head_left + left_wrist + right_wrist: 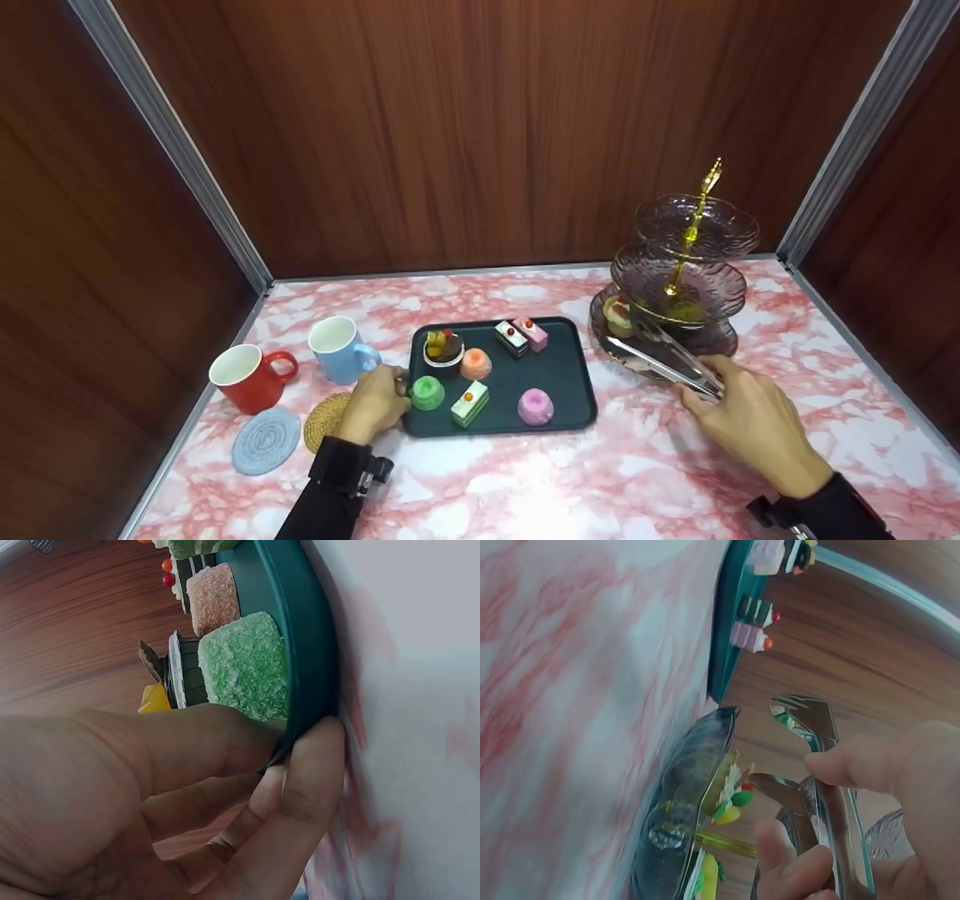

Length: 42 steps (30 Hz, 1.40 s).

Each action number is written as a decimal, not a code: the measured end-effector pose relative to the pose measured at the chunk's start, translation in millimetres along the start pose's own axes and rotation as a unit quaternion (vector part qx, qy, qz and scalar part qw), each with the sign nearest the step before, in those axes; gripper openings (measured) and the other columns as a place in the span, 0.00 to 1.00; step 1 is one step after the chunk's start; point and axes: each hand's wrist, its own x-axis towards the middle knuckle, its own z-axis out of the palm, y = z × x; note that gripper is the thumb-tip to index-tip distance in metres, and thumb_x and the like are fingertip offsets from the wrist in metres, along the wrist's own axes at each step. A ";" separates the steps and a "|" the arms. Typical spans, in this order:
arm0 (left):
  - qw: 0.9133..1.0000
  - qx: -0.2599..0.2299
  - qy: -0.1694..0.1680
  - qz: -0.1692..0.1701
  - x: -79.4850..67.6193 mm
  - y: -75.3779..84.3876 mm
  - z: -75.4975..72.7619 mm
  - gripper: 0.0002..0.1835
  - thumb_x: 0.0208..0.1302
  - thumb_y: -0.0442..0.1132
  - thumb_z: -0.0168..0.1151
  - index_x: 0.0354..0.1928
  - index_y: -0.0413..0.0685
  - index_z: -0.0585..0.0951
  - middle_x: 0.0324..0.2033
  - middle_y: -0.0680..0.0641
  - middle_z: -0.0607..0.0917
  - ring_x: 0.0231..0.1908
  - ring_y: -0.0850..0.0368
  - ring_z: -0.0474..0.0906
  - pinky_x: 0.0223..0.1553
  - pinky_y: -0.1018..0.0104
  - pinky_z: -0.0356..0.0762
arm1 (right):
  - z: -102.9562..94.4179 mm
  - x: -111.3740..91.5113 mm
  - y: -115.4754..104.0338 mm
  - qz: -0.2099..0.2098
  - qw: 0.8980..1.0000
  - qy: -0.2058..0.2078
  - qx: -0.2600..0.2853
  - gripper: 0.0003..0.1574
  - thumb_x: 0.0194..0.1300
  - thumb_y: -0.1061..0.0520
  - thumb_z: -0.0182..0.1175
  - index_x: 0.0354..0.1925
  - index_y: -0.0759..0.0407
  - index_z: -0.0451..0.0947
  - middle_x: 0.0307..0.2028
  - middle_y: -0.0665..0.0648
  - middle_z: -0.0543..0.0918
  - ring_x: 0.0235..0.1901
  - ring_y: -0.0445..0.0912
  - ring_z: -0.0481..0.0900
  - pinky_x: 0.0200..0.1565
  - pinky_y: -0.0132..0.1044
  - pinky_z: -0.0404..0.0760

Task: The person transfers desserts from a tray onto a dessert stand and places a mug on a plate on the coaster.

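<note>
My left hand [375, 397] grips the left rim of a dark green tray [566, 375], thumb above the edge and a finger below. In the left wrist view, a green sugar-coated sweet [244, 667] sits just inside that rim. My right hand [750, 412] holds metal tongs [664, 371] beside a three-tier purple glass stand [696, 221]. The tongs' two tips stand apart with nothing between them, close to a small tart [618, 316] on the bottom tier. Another yellow-topped sweet [710, 874] shows on that tier in the right wrist view.
On the tray are a fruit-topped chocolate cup [444, 349], orange and pink domed sweets, and several cake slices. A red mug [247, 382], a blue mug [341, 352], a grey coaster [266, 442] and a woven coaster [322, 424] stand at left. Wood-look walls enclose the marbled table.
</note>
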 end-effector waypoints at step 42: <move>1.000 0.000 0.006 0.022 1.1 -3.0 0.7 0.17 0.45 0.27 0.62 0.40 0.46 0.81 0.23 0.51 0.74 0.24 0.57 0.74 0.21 0.67 0.72 | 38.4 17.4 -57.4 -0.125 0.992 -0.006 0.006 0.31 0.55 0.29 0.54 0.58 0.28 0.67 0.17 0.47 0.77 0.16 0.43 0.74 0.14 0.37 0.59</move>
